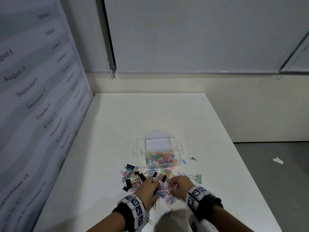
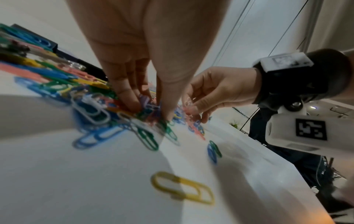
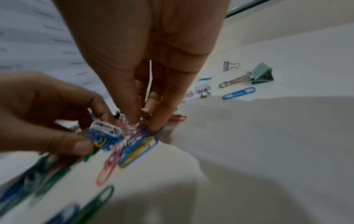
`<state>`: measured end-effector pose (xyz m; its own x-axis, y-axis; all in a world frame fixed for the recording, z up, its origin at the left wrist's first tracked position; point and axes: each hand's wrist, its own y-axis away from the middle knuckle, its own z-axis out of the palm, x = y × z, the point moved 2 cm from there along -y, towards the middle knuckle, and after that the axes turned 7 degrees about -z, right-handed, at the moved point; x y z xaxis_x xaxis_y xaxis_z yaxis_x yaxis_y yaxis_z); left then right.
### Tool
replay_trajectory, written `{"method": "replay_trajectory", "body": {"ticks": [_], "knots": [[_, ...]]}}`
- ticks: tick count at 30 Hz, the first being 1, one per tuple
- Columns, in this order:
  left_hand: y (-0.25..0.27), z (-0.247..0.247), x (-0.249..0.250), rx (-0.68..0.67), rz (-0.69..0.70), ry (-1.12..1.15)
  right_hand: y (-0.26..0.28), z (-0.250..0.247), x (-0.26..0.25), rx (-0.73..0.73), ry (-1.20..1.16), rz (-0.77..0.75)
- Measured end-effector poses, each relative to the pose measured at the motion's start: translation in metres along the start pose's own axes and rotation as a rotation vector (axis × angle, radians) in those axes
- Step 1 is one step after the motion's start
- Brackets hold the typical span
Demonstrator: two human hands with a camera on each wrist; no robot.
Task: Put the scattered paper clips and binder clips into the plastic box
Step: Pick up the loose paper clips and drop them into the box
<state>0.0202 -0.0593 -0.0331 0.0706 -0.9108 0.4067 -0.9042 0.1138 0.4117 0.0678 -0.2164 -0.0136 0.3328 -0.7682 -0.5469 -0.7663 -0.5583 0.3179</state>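
Note:
A clear plastic box (image 1: 178,162) stands open mid-table, partly filled with coloured paper clips. In front of it lies a scattered pile of paper clips and black binder clips (image 1: 142,177). Both hands are down in the pile's near side. My left hand (image 1: 156,188) pinches a bunch of blue and white paper clips (image 3: 103,133) between thumb and fingers. My right hand (image 1: 171,186) has its fingertips (image 3: 159,121) gathered on pink and blue paper clips (image 3: 134,141) at the table surface. The pile hides part of both hands' fingertips.
A teal binder clip (image 1: 199,178) and a small purple one (image 1: 193,158) lie to the right of the pile. Loose clips lie near the wrists, among them a yellow one (image 2: 182,188). A wall poster with dates borders the white table (image 1: 150,114) on the left; its edge runs along the right.

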Motion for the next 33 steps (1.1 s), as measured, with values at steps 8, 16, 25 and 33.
{"method": "replay_trajectory", "body": {"ticks": [8, 16, 25, 33], "knots": [[-0.013, -0.017, -0.01, -0.007, -0.142, 0.369, -0.023, -0.052, -0.018, 0.139, -0.117, 0.057], [-0.031, -0.052, -0.01, -0.007, -0.293, 0.936, -0.052, -0.068, -0.015, 0.258, -0.109, 0.025], [-0.057, -0.077, 0.006, 0.104, -0.305, 1.075, -0.003, -0.01, -0.001, -0.083, 0.065, -0.011], [-0.043, -0.073, 0.015, 0.06, -0.163, 0.666, -0.001, 0.02, -0.003, -0.207, 0.161, -0.075]]}}
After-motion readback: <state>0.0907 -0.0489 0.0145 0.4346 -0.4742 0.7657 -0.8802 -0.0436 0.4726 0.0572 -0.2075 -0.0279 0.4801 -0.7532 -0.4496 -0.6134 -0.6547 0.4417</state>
